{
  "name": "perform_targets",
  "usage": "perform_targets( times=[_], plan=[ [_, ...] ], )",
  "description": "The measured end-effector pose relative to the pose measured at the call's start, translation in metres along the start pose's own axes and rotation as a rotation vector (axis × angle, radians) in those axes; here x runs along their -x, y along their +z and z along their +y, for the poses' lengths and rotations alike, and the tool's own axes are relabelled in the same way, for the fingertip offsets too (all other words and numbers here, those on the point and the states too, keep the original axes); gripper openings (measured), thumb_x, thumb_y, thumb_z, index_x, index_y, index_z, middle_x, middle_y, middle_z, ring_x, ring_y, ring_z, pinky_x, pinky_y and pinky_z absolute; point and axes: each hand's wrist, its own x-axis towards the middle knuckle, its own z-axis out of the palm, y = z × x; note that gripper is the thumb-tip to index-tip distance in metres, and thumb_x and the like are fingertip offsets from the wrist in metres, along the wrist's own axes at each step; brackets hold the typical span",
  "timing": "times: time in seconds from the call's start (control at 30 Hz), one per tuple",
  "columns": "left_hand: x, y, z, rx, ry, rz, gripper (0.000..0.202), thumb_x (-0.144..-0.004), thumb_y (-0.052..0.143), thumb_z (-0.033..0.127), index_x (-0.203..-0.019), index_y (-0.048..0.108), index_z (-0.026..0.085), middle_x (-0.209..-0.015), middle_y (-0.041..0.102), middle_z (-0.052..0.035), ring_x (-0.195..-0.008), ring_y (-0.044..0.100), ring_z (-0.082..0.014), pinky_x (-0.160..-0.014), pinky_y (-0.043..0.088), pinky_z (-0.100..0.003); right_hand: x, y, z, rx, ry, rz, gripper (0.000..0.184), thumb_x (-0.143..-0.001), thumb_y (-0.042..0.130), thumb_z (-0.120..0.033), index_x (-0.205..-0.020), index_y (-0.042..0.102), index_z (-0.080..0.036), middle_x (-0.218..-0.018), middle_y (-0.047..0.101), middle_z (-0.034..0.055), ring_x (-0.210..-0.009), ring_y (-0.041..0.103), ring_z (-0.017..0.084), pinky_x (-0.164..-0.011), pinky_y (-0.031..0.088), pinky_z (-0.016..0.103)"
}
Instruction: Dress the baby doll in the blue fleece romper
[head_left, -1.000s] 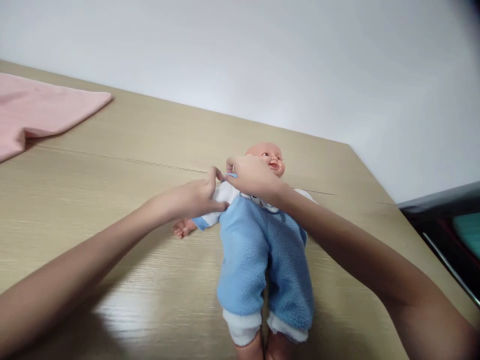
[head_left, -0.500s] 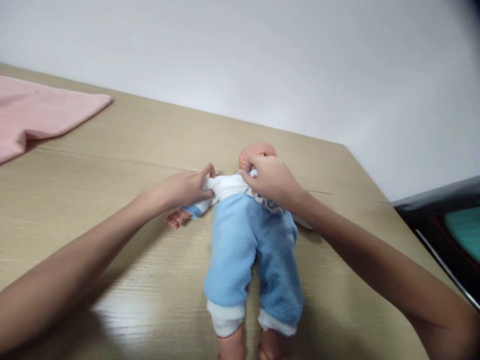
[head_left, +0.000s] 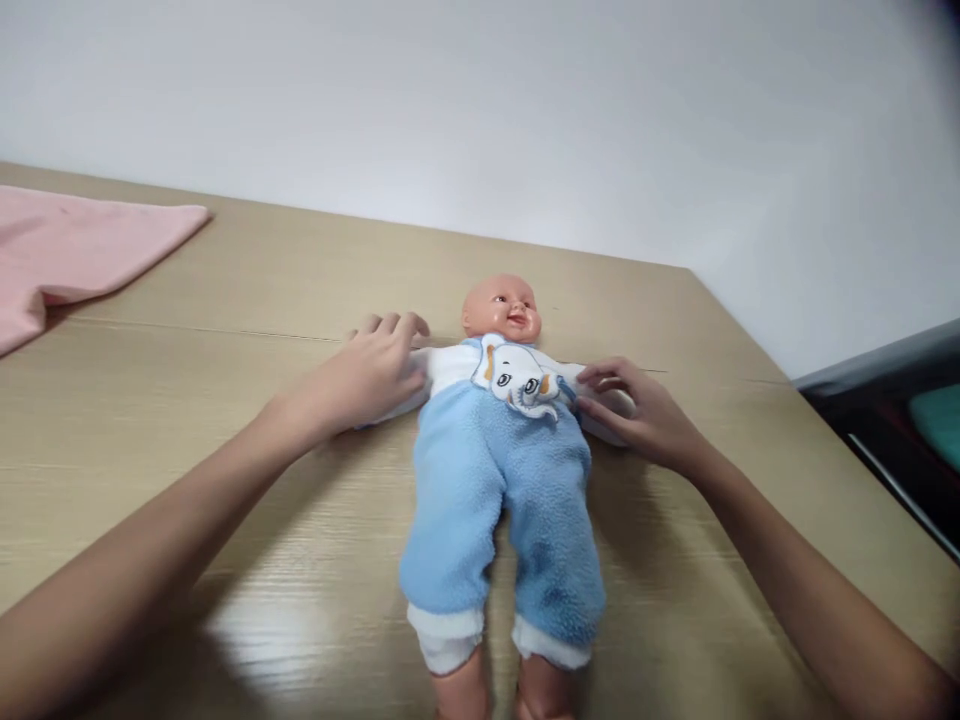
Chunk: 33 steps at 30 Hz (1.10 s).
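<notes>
A baby doll [head_left: 501, 470] lies on its back on the wooden table [head_left: 225, 420], head toward the wall. It wears a blue fleece romper with white sleeves and cuffs, and an elephant patch [head_left: 517, 378] on the chest. My left hand [head_left: 371, 378] covers the doll's arm on the left side, fingers curled over the white sleeve. My right hand [head_left: 637, 415] rests on the white sleeve on the other side, fingers stretched and apart. The doll's own hands are hidden under mine.
A pink cloth [head_left: 67, 250] lies folded at the far left of the table. The table's right edge runs diagonally past my right arm. Beyond it sits a dark frame with something teal [head_left: 934, 425] inside. A plain white wall stands behind.
Both hands have left the doll's collar and moved outward onto its two sleeves. The elephant patch and the face are now uncovered, and the doll lies flat and straight.
</notes>
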Motion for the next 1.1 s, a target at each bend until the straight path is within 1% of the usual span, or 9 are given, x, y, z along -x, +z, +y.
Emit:
perform_targets(
  times=[0.07, 0.17, 0.27, 0.33, 0.43, 0.53, 0.73, 0.93, 1.1],
  plan=[
    [-0.002, 0.001, 0.026, 0.074, 0.135, 0.082, 0.039, -0.107, 0.045, 0.032, -0.14, 0.057, 0.015, -0.148, 0.064, -0.0179, -0.142, 0.053, -0.0384, -0.122, 0.045, -0.054, 0.018, 0.0, 0.021, 0.144, -0.121, 0.139, 0.048, -0.098, 0.082, -0.056, -0.133, 0.067, -0.026, -0.135, 0.072, 0.0165, -0.127, 0.069, 0.039, -0.113, 0.055, 0.061],
    [-0.017, 0.009, 0.07, 0.16, 0.368, 0.118, 0.03, -0.113, 0.051, 0.034, -0.133, 0.064, 0.016, -0.139, 0.068, -0.0157, -0.138, 0.057, -0.0344, -0.123, 0.045, -0.05, 0.037, 0.0, 0.051, 0.225, -0.224, 0.104, 0.067, -0.096, 0.087, -0.05, -0.152, 0.057, -0.028, -0.151, 0.063, 0.019, -0.143, 0.061, 0.042, -0.121, 0.05, 0.066],
    [-0.046, 0.025, 0.104, 0.078, 0.501, 0.05, 0.027, -0.111, 0.065, 0.035, -0.132, 0.069, 0.016, -0.136, 0.072, -0.0141, -0.134, 0.061, -0.035, -0.12, 0.045, -0.05, 0.052, -0.002, 0.075, 0.146, -0.167, 0.073, 0.082, -0.092, 0.091, -0.049, -0.161, 0.048, -0.032, -0.159, 0.059, 0.0176, -0.148, 0.058, 0.041, -0.122, 0.052, 0.066],
    [-0.066, 0.038, 0.116, -0.014, 0.51, -0.027, 0.028, -0.108, 0.072, 0.033, -0.13, 0.072, 0.015, -0.132, 0.075, -0.0141, -0.127, 0.064, -0.0356, -0.112, 0.048, -0.049, 0.059, -0.006, 0.083, -0.002, -0.051, 0.057, 0.089, -0.089, 0.094, -0.05, -0.162, 0.046, -0.034, -0.156, 0.061, 0.0159, -0.14, 0.066, 0.038, -0.112, 0.062, 0.059],
    [-0.087, 0.056, 0.119, -0.076, 0.488, -0.073, 0.024, -0.105, 0.077, 0.032, -0.123, 0.076, 0.016, -0.12, 0.08, -0.0129, -0.118, 0.067, -0.0362, -0.101, 0.049, -0.046, 0.067, -0.017, 0.085, -0.172, 0.066, -0.022, 0.079, -0.087, 0.096, -0.05, -0.154, 0.057, -0.032, -0.143, 0.07, 0.0125, -0.118, 0.076, 0.031, -0.089, 0.069, 0.044],
    [-0.095, 0.069, 0.112, -0.043, 0.555, -0.055, 0.019, -0.106, 0.076, 0.038, -0.114, 0.078, 0.021, -0.11, 0.082, -0.0083, -0.11, 0.066, -0.0352, -0.097, 0.047, -0.047, 0.07, -0.027, 0.082, -0.078, -0.007, -0.019, 0.056, -0.087, 0.096, -0.044, -0.137, 0.074, -0.031, -0.121, 0.078, 0.0069, -0.103, 0.077, 0.027, -0.086, 0.066, 0.041],
    [-0.09, 0.072, 0.103, 0.096, 0.818, 0.032, 0.028, -0.119, 0.051, 0.039, -0.121, 0.072, 0.021, -0.11, 0.076, -0.0072, -0.1, 0.068, -0.0279, -0.09, 0.048, -0.043, 0.055, -0.025, 0.056, -0.194, -0.27, 0.313, 0.053, -0.081, 0.101, -0.035, -0.129, 0.078, -0.033, -0.117, 0.08, 0.0048, -0.103, 0.076, 0.024, -0.085, 0.062, 0.036],
    [-0.081, 0.068, 0.098, -0.02, 1.241, 0.38, 0.021, -0.117, 0.051, 0.016, -0.124, 0.07, 0.02, -0.108, 0.078, -0.0077, -0.086, 0.068, -0.0218, -0.085, 0.052, -0.038, 0.011, -0.021, 0.015, -0.175, -0.261, 0.391, 0.051, -0.07, 0.109, -0.043, -0.107, 0.077, -0.027, -0.089, 0.076, -0.0003, -0.076, 0.069, 0.019, -0.066, 0.055, 0.031],
    [-0.077, 0.069, 0.096, -0.054, 1.341, 0.636, 0.016, -0.111, 0.061, 0.012, -0.114, 0.071, 0.024, -0.096, 0.079, -0.001, -0.084, 0.068, -0.018, -0.083, 0.053, -0.036, -0.016, 0.007, -0.007, -0.071, -0.336, 0.258, 0.031, -0.081, 0.097, -0.037, -0.09, 0.07, -0.024, -0.076, 0.071, -0.0043, -0.067, 0.063, 0.015, -0.062, 0.05, 0.028]
  ],
)
